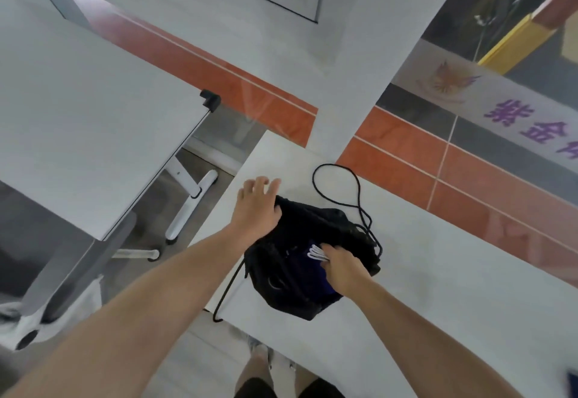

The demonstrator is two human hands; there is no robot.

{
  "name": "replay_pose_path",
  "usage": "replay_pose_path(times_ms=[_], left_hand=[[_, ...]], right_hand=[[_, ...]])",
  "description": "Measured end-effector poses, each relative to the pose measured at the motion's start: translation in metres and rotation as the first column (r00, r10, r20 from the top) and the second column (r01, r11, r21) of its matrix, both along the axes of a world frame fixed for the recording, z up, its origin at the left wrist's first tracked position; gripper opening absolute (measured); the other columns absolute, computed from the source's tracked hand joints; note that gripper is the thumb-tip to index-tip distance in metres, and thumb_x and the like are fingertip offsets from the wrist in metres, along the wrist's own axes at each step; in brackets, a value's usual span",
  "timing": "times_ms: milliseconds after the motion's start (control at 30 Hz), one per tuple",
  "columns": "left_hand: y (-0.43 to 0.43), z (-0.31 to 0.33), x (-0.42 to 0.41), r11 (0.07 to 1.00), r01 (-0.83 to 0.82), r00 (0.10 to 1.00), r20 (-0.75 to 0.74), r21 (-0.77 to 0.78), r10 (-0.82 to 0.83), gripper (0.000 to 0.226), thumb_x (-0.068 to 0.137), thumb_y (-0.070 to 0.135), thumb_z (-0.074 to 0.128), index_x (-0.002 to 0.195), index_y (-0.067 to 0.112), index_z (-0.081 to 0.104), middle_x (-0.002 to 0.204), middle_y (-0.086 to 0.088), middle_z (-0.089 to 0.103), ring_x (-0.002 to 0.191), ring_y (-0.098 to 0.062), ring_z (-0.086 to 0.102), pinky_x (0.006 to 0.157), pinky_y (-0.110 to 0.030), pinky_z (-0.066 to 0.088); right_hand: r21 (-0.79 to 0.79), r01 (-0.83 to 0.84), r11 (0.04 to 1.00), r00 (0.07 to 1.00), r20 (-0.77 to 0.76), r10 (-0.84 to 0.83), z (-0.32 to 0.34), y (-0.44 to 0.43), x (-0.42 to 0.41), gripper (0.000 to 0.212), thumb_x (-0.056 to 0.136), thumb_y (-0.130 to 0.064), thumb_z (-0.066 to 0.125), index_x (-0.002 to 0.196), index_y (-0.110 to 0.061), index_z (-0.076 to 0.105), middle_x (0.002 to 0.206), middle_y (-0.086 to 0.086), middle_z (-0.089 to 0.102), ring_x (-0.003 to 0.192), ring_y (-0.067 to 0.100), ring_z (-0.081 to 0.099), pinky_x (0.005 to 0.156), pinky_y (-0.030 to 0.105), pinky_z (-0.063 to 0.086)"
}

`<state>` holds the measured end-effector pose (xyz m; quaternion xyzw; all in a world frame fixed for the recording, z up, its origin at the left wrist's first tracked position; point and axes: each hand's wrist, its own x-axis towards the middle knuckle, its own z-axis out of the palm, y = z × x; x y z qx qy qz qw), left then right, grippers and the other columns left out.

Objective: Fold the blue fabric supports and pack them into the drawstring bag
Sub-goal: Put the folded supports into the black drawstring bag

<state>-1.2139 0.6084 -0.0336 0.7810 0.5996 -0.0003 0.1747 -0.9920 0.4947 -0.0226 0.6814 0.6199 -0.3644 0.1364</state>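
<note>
A black drawstring bag (pixel 337 228) lies on a white table (pixel 438 288) near its left edge, mouth toward me. Dark blue fabric supports (pixel 308 267) with white stripes show inside the mouth. My right hand (pixel 344 267) reaches into the opening and grips the blue fabric. My left hand (pixel 258 206) rests on the bag's far left corner with fingers spread, thumb hooked at the bag's edge. A black cord (pixel 336 183) loops out past the bag on the table; another cord (pixel 226 291) hangs over the near left edge.
A second white table (pixel 78 122) with a black corner cap stands to the left, its white legs (pixel 187 203) on the floor in the gap. A wall with an orange tile band (pixel 469 178) runs behind. My legs show below the table edge.
</note>
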Motion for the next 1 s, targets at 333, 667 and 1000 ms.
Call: replay_pose_path(times_ms=[333,667,1000], left_hand=[[-0.047,-0.015,0.008,0.668,0.596,0.442,-0.513,-0.445,-0.736,0.102,0.070,0.076,0.062,0.156,0.041,0.020,0.167,-0.013,-0.005,0.151,-0.042,-0.011,0.119,-0.058,-0.012],[-0.023,-0.001,-0.015,0.575,0.784,0.541,-0.197,-0.232,-0.817,0.069,0.075,0.075,0.052,0.125,0.028,0.064,0.130,0.001,0.062,0.130,-0.028,0.047,0.115,-0.047,0.027],[-0.033,0.016,-0.029,0.925,0.257,0.963,0.004,0.278,-0.269,0.034,0.087,0.020,0.051,0.116,0.013,0.066,0.131,-0.005,0.056,0.131,-0.028,0.045,0.115,-0.044,0.033]], right_hand=[[0.063,-0.189,0.980,0.967,0.184,0.175,0.011,0.000,0.008,0.054,0.100,-0.017,0.043,0.152,-0.023,0.033,0.137,0.010,0.053,0.109,0.037,0.064,0.083,0.043,0.052],[0.089,-0.270,0.959,0.942,0.230,0.244,0.017,-0.004,0.016,0.058,0.098,-0.017,0.050,0.152,-0.023,0.032,0.140,0.008,0.050,0.110,0.036,0.064,0.083,0.043,0.053],[-0.057,0.296,0.954,0.844,-0.452,-0.289,0.042,0.036,0.016,0.023,0.099,-0.018,0.060,0.121,-0.021,0.066,0.117,-0.004,0.073,0.109,0.019,0.068,0.092,0.037,0.054]])
